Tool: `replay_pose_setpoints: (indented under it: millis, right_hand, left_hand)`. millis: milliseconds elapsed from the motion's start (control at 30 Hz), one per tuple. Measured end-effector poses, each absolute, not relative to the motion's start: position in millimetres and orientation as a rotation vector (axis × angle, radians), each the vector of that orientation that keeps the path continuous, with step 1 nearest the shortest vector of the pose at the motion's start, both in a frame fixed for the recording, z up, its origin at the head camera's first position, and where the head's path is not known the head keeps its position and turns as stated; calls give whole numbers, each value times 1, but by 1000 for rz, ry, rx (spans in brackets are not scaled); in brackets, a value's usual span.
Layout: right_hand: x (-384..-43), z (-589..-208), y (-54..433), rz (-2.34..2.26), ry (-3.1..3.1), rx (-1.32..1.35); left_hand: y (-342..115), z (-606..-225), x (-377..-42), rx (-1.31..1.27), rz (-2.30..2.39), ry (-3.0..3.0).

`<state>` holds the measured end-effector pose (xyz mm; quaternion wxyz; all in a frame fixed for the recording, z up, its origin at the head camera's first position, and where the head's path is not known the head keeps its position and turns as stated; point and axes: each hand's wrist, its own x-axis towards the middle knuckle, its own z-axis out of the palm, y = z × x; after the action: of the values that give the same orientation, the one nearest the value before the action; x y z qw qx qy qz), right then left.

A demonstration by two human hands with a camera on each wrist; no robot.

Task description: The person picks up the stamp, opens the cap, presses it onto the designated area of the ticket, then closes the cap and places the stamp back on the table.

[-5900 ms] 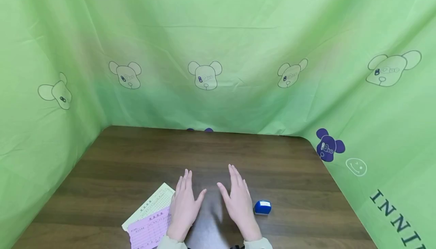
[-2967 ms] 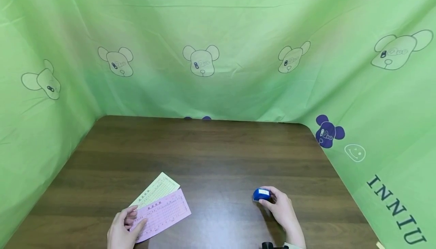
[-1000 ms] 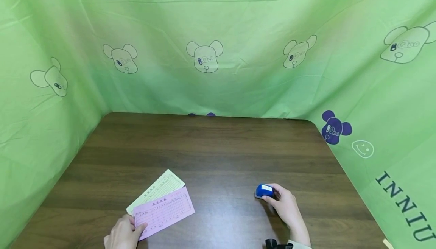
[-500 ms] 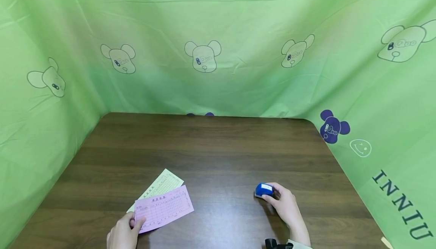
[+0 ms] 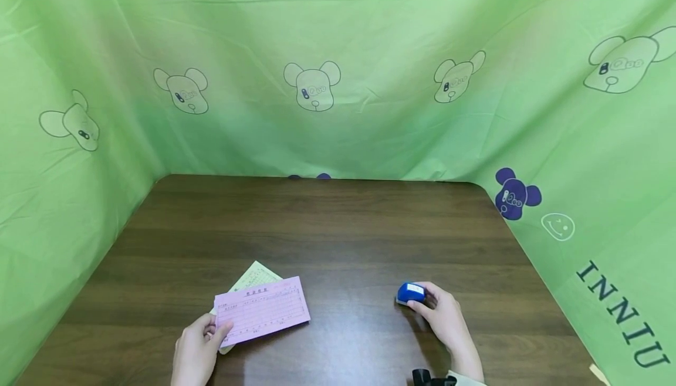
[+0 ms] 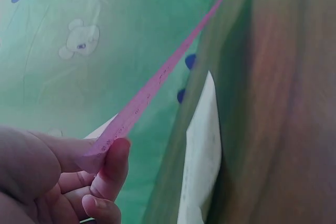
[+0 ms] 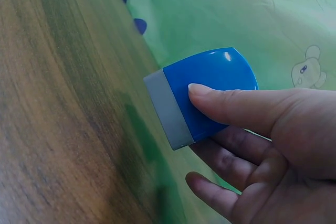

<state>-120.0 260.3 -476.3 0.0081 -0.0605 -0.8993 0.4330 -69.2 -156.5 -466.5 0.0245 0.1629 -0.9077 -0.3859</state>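
Left hand [image 5: 195, 351]: pinching pink printed slip [image 5: 266, 310] by its near-left corner, thumb on printed face. Right hand [image 5: 445, 320]: grasping blue stamp [image 5: 411, 293], thumb against blue side, grey base [image 7: 169, 109] toward tabletop; whether base touches wood cannot be told. Pink slip raised, tilted, overlapping pale green printed slip [image 5: 257, 275] in head view; left wrist view shows a gap between the two. Green slip lies on wood-grain tabletop [image 5: 338, 227]. Stamp well apart from both slips, to their right. Beyond far table edge: green curtain [image 5: 369, 34] printed with outlined bear heads.
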Motion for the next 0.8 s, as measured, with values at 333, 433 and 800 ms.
replay_pose_setpoints:
  millis: [333,433,800]
  right_hand:
    - [-118,-476,257,1367,-2779,-155]
    - [-119,-474,255,1373,-2782,-145]
    - [-122,-468,253,1366,-2782,-128]
  left_hand:
    - [-128,-457,-89,319,-1311,-2748]
    - [-119,-456,-96,286,-1356,-2727]
    - [-94,-464,-115,156,-1409,-2740]
